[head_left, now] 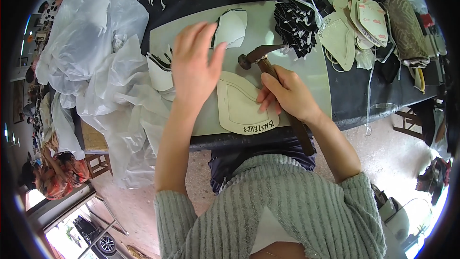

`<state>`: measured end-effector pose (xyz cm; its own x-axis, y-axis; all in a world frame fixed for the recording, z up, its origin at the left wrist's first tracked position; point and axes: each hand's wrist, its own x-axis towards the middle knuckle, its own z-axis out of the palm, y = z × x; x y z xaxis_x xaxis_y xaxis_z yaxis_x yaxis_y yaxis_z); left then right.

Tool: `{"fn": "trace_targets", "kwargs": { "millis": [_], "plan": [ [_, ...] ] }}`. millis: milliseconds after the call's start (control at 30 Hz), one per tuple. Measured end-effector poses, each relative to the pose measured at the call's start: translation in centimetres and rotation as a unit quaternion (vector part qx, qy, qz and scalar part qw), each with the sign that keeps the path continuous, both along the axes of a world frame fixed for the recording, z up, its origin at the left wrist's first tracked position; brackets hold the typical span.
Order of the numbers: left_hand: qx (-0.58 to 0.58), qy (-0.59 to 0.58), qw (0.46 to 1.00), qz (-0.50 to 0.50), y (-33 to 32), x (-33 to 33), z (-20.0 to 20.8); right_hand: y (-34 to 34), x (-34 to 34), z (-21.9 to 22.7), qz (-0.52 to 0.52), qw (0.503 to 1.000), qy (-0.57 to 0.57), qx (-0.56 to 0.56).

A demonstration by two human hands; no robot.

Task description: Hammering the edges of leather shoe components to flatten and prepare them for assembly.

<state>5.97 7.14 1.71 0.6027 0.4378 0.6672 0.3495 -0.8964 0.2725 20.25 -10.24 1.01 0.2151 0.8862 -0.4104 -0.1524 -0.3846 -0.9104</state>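
Observation:
My right hand (292,91) grips a hammer (301,134) by its wooden handle, the metal head pointing away from me. Under that hand lies a cream card template (235,108) with a curved cut line and handwriting along its near edge. Some of my right fingers rest on or just over it. My left hand (197,60) is raised with fingers apart, holding nothing visible. Just past its fingertips sit white curved pieces with black edging (232,29). More white pieces (160,74) lie to the left of my left hand. Everything here rests on a grey board (201,127).
Crumpled translucent plastic sheeting (103,62) heaps over the left side. A tied bundle of black strips (294,26) stands at the board's far right. Beyond it are stacked cream templates (338,33) and a rolled patterned cloth (407,31). A person (60,175) sits at the far left.

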Motion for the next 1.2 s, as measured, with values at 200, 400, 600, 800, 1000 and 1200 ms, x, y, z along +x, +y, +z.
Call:
{"fn": "trace_targets", "kwargs": {
  "millis": [200,400,600,800,1000,1200],
  "plan": [
    [-0.213,0.144,0.963,-0.083,4.0,2.2,-1.0,0.1,0.1,0.0,-0.025,0.999,0.011,0.017],
    [0.005,0.060,0.998,0.035,1.8,1.7,0.5,0.0,0.7,0.1,-0.069,0.994,0.072,0.034],
    [0.203,0.060,0.961,-0.176,-5.4,-3.1,0.7,-0.5,1.0,2.5,-0.100,0.978,0.163,0.083],
    [-0.668,-0.283,0.683,-0.084,-9.9,-3.2,0.6,-0.5,0.0,1.7,-0.094,0.985,0.015,0.141],
    [-0.702,-0.143,0.695,-0.067,-5.0,-4.8,0.7,-2.6,-1.5,3.0,-0.054,0.996,0.002,0.073],
    [-0.720,0.049,0.685,-0.097,-4.0,-5.2,1.8,-3.5,0.3,1.1,-0.001,0.997,-0.078,0.022]
  ]
}}
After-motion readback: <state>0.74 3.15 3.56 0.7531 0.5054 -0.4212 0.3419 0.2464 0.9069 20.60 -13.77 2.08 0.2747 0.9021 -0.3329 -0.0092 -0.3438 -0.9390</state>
